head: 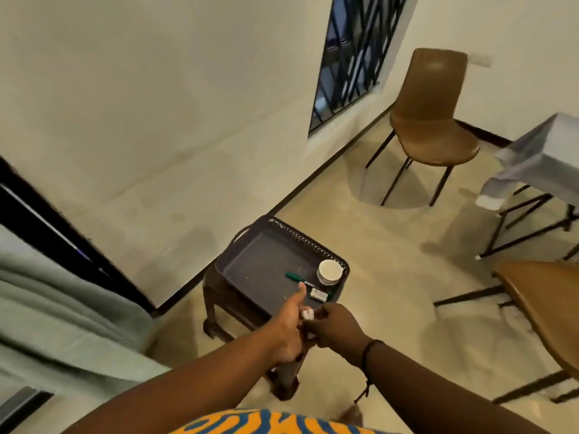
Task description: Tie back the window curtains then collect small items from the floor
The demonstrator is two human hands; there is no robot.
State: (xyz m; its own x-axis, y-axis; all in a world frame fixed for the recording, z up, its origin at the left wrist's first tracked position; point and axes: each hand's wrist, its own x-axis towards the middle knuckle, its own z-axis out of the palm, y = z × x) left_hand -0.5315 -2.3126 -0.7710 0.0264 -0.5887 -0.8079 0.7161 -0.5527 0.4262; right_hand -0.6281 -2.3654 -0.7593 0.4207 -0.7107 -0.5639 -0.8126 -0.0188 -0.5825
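Both my hands meet over the near edge of a dark tray (250, 261) that sits on a small dark stool. My left hand (289, 327) has its thumb up and its fingers curled around small items. My right hand (335, 327) pinches a small white item (307, 314) held between the two hands. In the tray lie a green pen (294, 276), a white round container (329, 271) and a small white box (318, 293). A pale green curtain (62, 314) hangs at the left by a dark window frame.
A brown chair (432, 117) stands by the barred window (354, 54) at the back. A table with a grey cloth (532, 158) is at the right, and a second brown chair (545, 308) is near right. Open beige floor (391, 245) lies between them.
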